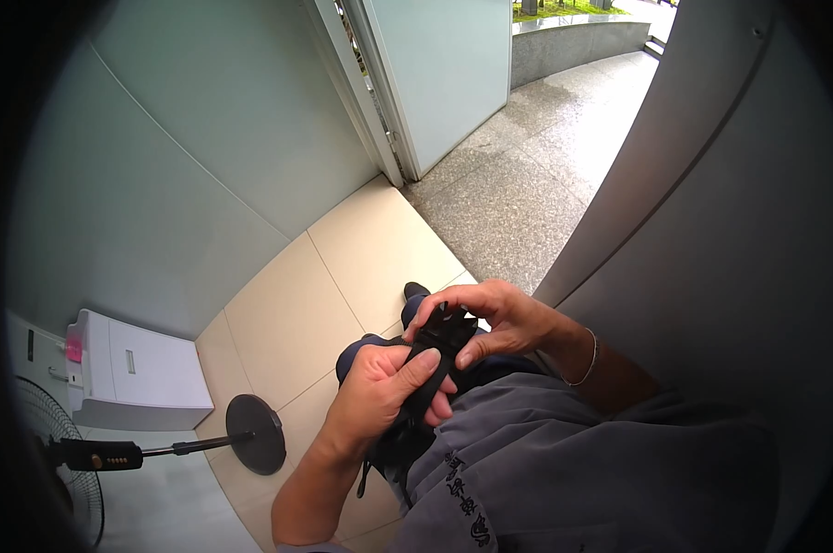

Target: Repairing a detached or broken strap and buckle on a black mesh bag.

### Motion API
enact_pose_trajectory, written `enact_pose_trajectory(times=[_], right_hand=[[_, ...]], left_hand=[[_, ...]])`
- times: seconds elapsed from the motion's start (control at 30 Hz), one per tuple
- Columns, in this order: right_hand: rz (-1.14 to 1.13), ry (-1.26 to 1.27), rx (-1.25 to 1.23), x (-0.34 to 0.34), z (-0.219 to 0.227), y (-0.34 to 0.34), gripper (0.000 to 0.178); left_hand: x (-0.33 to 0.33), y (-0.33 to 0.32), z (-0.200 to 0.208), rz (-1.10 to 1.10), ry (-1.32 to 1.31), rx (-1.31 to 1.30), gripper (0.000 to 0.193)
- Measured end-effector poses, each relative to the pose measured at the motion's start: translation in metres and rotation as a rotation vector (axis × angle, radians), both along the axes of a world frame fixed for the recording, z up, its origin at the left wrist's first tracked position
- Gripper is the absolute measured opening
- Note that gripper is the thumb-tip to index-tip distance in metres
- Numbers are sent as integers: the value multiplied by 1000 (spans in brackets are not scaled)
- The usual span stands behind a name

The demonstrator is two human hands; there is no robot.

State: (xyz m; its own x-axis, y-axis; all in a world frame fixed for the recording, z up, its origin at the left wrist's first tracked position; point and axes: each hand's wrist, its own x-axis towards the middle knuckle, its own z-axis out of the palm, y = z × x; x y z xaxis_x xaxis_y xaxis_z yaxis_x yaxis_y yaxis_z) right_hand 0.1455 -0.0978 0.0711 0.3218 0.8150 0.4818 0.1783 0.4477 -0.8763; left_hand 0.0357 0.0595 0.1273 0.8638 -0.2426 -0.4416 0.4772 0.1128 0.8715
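A black strap (423, 396) with a pronged, buckle-like end (448, 330) lies between my two hands, just above my lap. My left hand (379, 389) is closed round the strap, its thumb pressed along the top. At the pronged end, the curved fingers and thumb of my right hand (501, 318) grip the piece from both sides. Below my left hand the strap runs into a dark bundle (402, 452) against my grey shirt, where a thin cord loop hangs down. My fingers hide part of the buckle end.
A standing fan with a round black base (256, 434) and a white cabinet (140, 373) are at the left. Beyond the beige tiles (342, 267), an open door (444, 83) leads to speckled stone paving (518, 194). A dark grey panel (702, 212) rises close on my right.
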Motion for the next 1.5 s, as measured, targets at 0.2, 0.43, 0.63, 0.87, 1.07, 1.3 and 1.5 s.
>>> enact_pose_trajectory(times=[0.2,0.43,0.63,0.87,1.07,1.3,1.5], right_hand=[[-20,62,-3,7,-3,-5,47],[15,19,39,-4,0,2,48],[-44,-80,-12,0,2,-1,47],[-224,-241,-132,0,12,-8,46],[-112,192,4,2,-1,-11,50],[-83,234,69,-4,-5,-3,51],[-119,133,26,-4,1,-5,53]], left_hand=[[-15,10,8,2,-17,4,30],[-9,1,8,12,-57,-72,30],[-5,1,5,45,-35,-41,28],[-12,7,9,56,-34,32,26],[-20,9,13,49,-61,-24,22],[-23,0,13,196,-123,-118,20],[-21,-2,14,305,-98,-40,16]])
